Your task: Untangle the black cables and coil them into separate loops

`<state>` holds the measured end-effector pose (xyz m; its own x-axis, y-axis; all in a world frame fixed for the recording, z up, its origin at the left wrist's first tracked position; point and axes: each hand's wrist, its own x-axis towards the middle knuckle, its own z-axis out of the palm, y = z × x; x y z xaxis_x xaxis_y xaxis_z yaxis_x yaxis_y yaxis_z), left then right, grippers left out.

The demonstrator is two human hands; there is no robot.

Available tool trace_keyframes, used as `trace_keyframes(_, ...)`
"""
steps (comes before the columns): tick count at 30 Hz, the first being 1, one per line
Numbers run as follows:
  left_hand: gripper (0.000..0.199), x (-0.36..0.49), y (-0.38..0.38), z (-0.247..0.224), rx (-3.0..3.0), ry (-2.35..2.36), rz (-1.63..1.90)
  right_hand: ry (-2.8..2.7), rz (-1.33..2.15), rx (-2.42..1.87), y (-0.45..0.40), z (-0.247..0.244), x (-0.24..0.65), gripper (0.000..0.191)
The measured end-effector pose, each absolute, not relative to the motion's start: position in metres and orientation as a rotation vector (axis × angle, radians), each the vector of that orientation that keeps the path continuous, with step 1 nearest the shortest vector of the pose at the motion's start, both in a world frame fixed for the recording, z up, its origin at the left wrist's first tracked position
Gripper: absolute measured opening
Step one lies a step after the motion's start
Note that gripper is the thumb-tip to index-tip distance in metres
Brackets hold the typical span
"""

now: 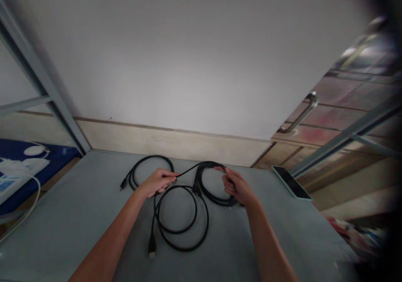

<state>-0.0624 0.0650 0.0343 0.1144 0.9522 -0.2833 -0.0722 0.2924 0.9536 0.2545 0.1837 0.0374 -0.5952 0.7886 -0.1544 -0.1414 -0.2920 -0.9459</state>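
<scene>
From afar I have the left hand (pixel 158 180) pinching a thin black cable strand (pixel 190 170), right hand (pixel 238 185) gripping its round black coil (pixel 209 163) on the flat grey tabletop (pixel 78 215), so best I hold that strand lightly taut, unkinked, clear of the loose black front loops (pixel 186 249)

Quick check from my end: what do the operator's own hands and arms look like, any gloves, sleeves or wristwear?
The bare left hand and bare right hand wear no gloves. Both slender, tapering forearms show no sleeves within the picture, and no watch or bracelet is visible. Blur hides finer markings.
</scene>
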Motion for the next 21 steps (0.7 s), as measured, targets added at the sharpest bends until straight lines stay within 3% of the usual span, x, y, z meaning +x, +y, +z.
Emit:
trace_keyframes(7, 0.063, -0.064, 0.065, 0.035, 0.966, 1.201, 0.99, -1.126, 2.3, -0.712, 0.172, 0.04, 0.234, 0.042)
trace_keyframes(21, 0.051, -0.039, 0.065, 0.026, 1.249, 1.369, 0.854, -1.815, 1.977, -0.947, 0.142, 0.016, 0.191, 0.037)
